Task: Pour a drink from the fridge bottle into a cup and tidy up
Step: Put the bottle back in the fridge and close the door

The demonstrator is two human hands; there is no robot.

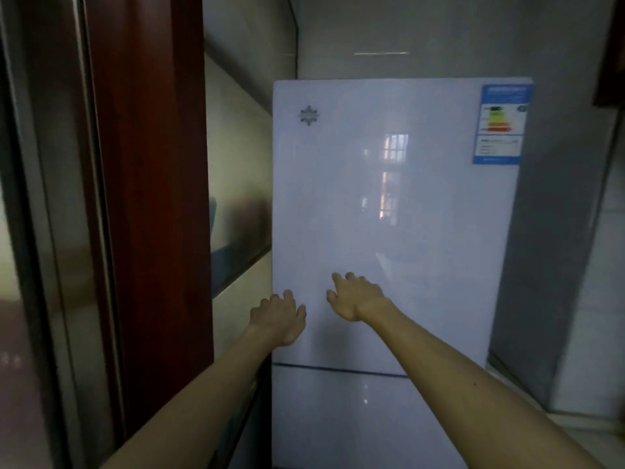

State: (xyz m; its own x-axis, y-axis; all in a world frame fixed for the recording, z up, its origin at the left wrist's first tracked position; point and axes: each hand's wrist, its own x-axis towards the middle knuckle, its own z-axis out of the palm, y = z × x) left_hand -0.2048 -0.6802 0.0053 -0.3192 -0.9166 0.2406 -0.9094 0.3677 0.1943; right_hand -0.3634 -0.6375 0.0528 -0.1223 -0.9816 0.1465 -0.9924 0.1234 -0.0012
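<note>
A white fridge (pixel 389 214) stands at the far centre of the scene, set into a grey corner. Its glossy upper door (pixel 422 231) and its lower door (pixel 355 418) are both closed, with a thin dark seam between them. Whatever the fridge holds is hidden behind these doors. The gloss of the upper door reflects a window. A blue energy label (pixel 502 125) sits in the door's top right corner, and a small grey snowflake emblem (pixel 308 115) sits near its top left corner.

Both bare forearms reach from the near edge towards the lower left part of the upper door. The left hand (pixel 277 316) is at the door's left edge, just above the seam. Its fingers (pixel 287 294) are loosely bent with the thumb pointing right, and they grasp nothing. The blur hides whether they touch the door edge. The right hand (pixel 356 297) is just to the right of the left hand and slightly higher, in front of the door face. Its palm faces away, and its fingers (pixel 338 277) are spread, relaxed and released. Whether the fingertips rest on the door surface cannot be told. The two hands are close together but apart.

On the left, near the camera, stands a tall red-brown wooden door frame (pixel 152 198) with a metal strip (pixel 54 231) beside it. Between the frame and the fridge runs a pale tiled wall (pixel 236 147).
</note>
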